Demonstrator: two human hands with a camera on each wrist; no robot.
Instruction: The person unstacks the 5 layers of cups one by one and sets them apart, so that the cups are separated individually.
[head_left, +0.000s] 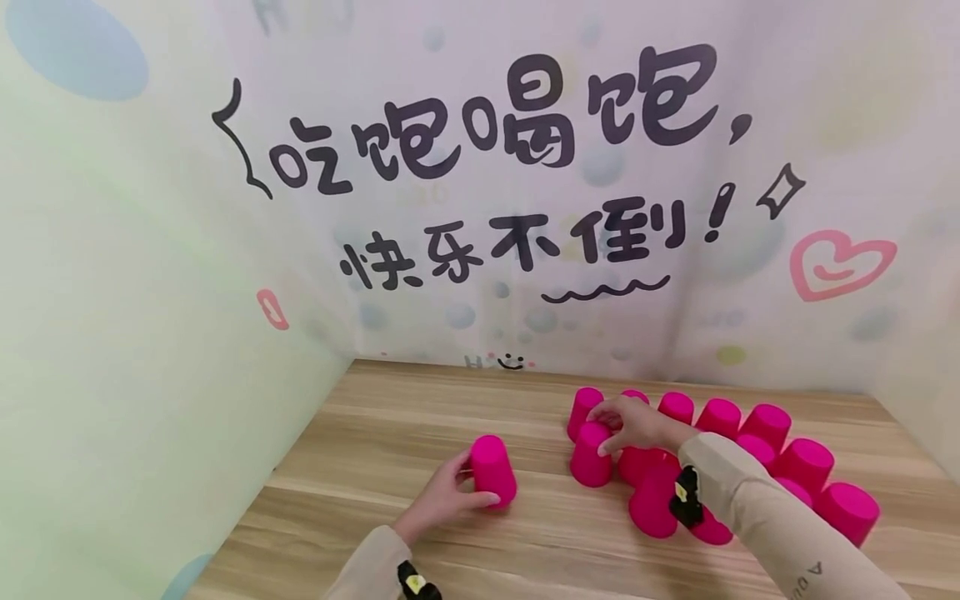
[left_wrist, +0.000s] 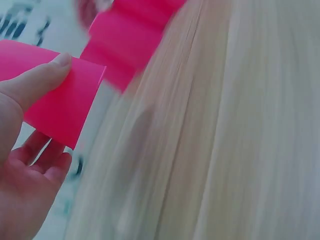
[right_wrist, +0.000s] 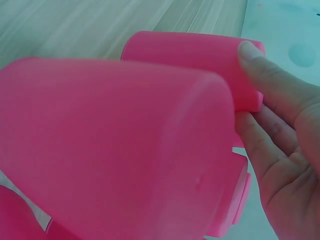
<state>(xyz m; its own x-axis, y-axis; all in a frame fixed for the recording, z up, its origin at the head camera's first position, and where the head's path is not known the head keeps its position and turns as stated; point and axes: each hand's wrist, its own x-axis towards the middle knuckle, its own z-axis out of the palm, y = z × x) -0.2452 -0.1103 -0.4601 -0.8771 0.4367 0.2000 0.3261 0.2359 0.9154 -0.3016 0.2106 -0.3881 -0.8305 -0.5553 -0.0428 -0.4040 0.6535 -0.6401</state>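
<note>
Left of the others, a pink cup (head_left: 492,471) stands upside down, gripped by my left hand (head_left: 444,498). In the left wrist view the thumb lies on one side of that cup (left_wrist: 60,102) and the fingers curl round the other. My right hand (head_left: 633,423) pinches a second upside-down pink cup (head_left: 590,458) near its top, at the left end of the cup group. The right wrist view has the thumb and fingers on this cup (right_wrist: 195,62), with another pink cup (right_wrist: 110,140) large in front. My right forearm hides part of the group.
Several more pink cups (head_left: 804,467) stand upside down in rows on the right of the wooden table (head_left: 420,400). One cup (head_left: 651,504) below my right wrist is partly covered. A white printed backdrop (head_left: 450,333) rises behind the table and at its sides.
</note>
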